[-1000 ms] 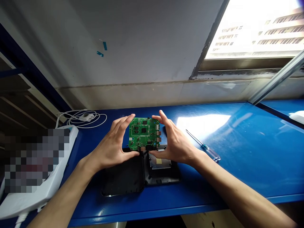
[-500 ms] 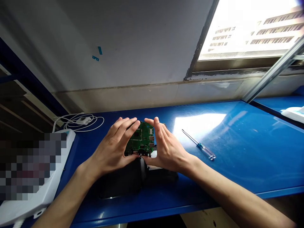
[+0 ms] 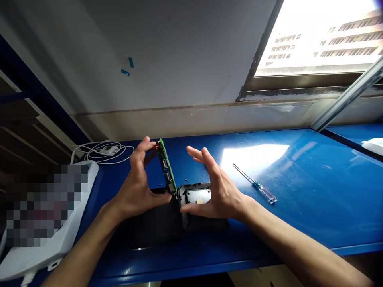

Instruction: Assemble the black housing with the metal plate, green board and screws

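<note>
A green circuit board (image 3: 166,167), with metal ports along its side, is tilted nearly on edge. My left hand (image 3: 140,179) grips it between thumb and fingers. To its right, my right hand (image 3: 214,183) is open, fingers raised and thumb stretched out over an open black casing (image 3: 206,223). Inside that casing shows a pale metal plate (image 3: 202,195), partly covered by the right hand. A flat black panel (image 3: 155,229) lies below the left hand, beside the casing. Two tiny dark screws (image 3: 186,180) appear to lie on the blue table behind.
On the blue table (image 3: 299,199), a screwdriver (image 3: 260,189) with a clear handle lies to the right. A coiled white cable (image 3: 109,151) is at the back left. A white device (image 3: 60,235) with a blurred-out top stands at the left, near my forearm.
The circuit board has turned from facing me to nearly edge-on, held in my left hand. My right hand has come away from it, uncovering the casing's inside.
</note>
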Demonstrator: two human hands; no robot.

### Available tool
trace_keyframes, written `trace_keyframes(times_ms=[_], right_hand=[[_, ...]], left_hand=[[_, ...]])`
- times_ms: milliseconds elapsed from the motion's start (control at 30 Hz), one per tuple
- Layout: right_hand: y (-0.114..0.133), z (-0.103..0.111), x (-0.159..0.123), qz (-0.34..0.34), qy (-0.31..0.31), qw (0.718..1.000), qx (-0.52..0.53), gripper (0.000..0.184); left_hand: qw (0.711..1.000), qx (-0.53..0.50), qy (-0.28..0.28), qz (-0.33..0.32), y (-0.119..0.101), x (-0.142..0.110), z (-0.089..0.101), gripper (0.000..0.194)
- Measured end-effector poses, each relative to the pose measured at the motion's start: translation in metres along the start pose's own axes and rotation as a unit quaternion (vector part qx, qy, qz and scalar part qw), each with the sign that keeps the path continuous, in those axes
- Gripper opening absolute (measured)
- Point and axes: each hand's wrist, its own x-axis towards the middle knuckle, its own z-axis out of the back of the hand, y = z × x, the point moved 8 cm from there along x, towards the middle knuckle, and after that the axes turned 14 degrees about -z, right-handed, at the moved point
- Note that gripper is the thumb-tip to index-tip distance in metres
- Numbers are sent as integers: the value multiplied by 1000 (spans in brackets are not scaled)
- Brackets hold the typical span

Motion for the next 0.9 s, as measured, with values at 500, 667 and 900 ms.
trace_keyframes(times_ms=[500, 667, 900], right_hand=[[-17, -17, 0, -71, 84, 992, 67, 137], [-21, -17, 1, -87, 83, 990, 80, 132], [-23, -10, 3, -76, 50, 993, 73, 129]], left_hand=[[988, -150, 20, 28, -12, -1, -14, 123], [982, -183, 18, 36, -12, -2, -16, 115], [982, -181, 27, 35, -13, 0, -16, 120]])
